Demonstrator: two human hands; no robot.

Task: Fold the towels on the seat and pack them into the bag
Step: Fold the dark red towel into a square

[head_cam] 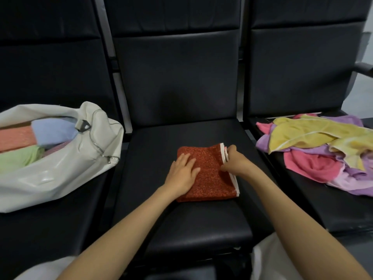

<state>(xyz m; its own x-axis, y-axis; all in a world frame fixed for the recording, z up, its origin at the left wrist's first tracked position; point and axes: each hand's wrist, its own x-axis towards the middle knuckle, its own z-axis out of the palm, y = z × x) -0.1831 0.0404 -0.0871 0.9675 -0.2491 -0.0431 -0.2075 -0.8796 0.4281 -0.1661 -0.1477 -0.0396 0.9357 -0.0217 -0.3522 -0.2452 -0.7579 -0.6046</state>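
— Where do we have the red towel (pixel 207 178)?
— Folded at the centre of the middle seat (pixel 181 229). Our left hand (pixel 181 172) lies flat on it, fingers straight. Our right hand (pixel 235 161) curls its fingers round the white edge at the towel's 3 o'clock side.
— And around it?
— The white bag (pixel 60 172), holding folded towels (pixel 52 132), sits at 9 o'clock. The loose towels (pixel 314 150) lie heaped at 3 o'clock.

Black padded seats (pixel 177 77) stand in a row, grey wall (pixel 369 45) behind.
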